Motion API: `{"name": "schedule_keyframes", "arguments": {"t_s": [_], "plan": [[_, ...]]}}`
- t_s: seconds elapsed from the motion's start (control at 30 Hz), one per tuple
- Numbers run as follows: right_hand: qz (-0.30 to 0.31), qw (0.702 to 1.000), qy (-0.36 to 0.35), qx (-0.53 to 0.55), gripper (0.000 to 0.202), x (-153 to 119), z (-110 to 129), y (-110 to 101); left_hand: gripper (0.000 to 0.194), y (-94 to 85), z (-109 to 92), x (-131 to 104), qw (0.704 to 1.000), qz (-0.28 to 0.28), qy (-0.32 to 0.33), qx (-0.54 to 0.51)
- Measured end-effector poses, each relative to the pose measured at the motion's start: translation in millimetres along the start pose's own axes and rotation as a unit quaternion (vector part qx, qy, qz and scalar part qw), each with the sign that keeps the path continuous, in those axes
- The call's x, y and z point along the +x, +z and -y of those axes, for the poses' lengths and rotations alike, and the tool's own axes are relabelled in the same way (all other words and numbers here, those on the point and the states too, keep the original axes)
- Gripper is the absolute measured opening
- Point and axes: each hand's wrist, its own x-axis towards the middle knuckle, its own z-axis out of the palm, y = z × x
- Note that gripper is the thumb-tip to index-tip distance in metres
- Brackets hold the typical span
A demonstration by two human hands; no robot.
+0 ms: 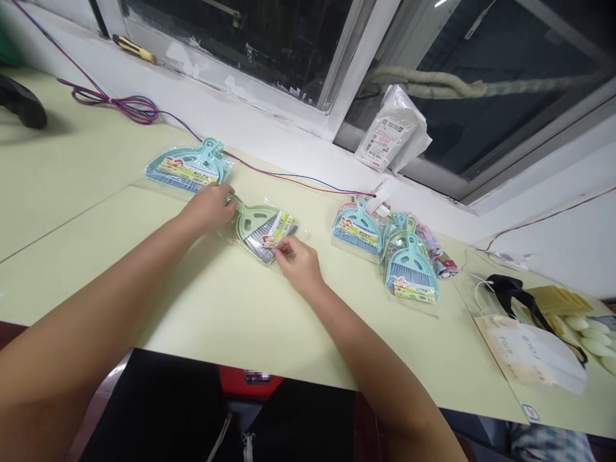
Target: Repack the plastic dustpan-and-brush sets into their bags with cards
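Note:
A green mini dustpan and brush set in a clear plastic bag is between my two hands, tilted, just above or on the table. My left hand is closed around its handle end. With thumb and forefinger, my right hand pinches the bag's lower edge beside the printed label. Behind my left hand lie blue bagged dustpan sets, stacked together. To the right sit another blue bagged set with pink beneath it, and a further pile of blue and green bagged sets.
Red and blue cable runs along the wall side of the table. A screwdriver and a white plastic-wrapped box rest on the window ledge. At the right lie a paper bag, a black strap and yellow items.

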Motion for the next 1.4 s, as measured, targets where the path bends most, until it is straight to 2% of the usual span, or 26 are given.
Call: {"name": "schedule_keyframes", "arguments": {"t_s": [0.2,0.43,0.73,0.9,1.17,1.4], "plan": [[-0.009,0.999,-0.029,0.019,0.004,-0.2,3.2,-0.3,0.045,4.0,2.7,1.9,0.999,-0.014,-0.004,-0.036],[-0.009,1.000,-0.013,-0.001,0.006,-4.2,3.5,-4.3,0.044,9.0,7.6,5.2,0.998,-0.038,-0.009,-0.040],[-0.001,0.999,0.010,-0.051,0.006,-3.9,-10.3,-23.8,0.043,11.5,8.4,6.0,0.998,-0.040,-0.001,-0.037],[-0.020,0.999,0.007,-0.046,0.007,-1.5,-17.0,-32.2,0.043,11.1,8.1,5.6,0.999,-0.041,-0.001,-0.036],[-0.033,0.999,0.023,-0.015,0.007,1.4,-22.4,-34.1,0.045,10.9,8.5,5.1,0.999,-0.038,-0.002,-0.030],[-0.026,0.998,0.007,-0.061,0.017,2.3,-29.9,-34.9,0.045,11.1,8.6,5.2,0.999,-0.035,-0.003,-0.031]]}}
